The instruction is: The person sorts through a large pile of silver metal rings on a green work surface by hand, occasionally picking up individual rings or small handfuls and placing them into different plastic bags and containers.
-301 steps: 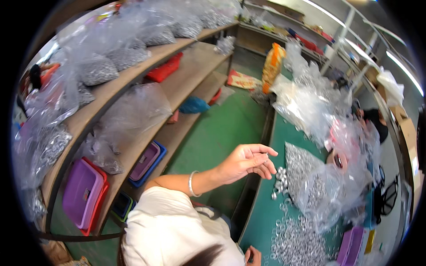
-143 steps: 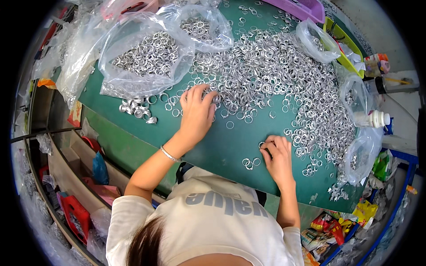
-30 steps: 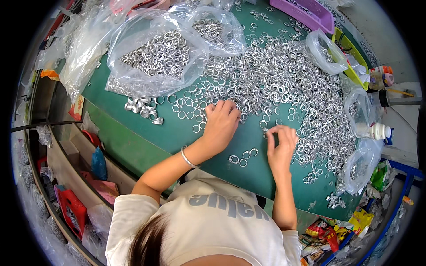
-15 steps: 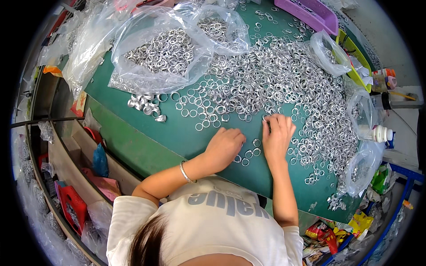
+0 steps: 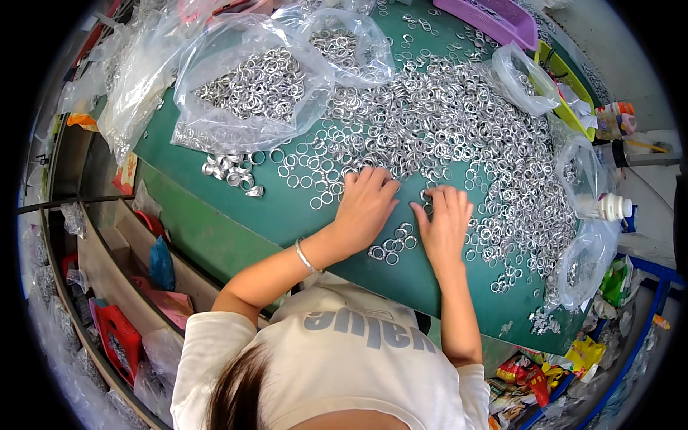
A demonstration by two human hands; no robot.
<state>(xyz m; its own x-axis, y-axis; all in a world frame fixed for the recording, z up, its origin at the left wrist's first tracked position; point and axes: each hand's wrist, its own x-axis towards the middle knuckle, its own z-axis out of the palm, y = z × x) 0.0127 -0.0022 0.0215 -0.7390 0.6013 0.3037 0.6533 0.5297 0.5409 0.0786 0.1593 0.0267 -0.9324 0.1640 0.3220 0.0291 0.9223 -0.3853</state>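
Green tabletop strewn with metal rings, both hands' fingers flat, spread, gripping nothing.

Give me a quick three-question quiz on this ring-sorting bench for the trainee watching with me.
1. True or false: both hands rest palm down on the green table.
2. Which lies between the left hand and the right hand, nearer the body? A) a small cluster of metal rings B) a white bottle C) a purple tray
3. What does the clear plastic bag at the far left of the table contain?

Key: 1 true. 2 A. 3 metal rings, like the loose pile spread over the table.
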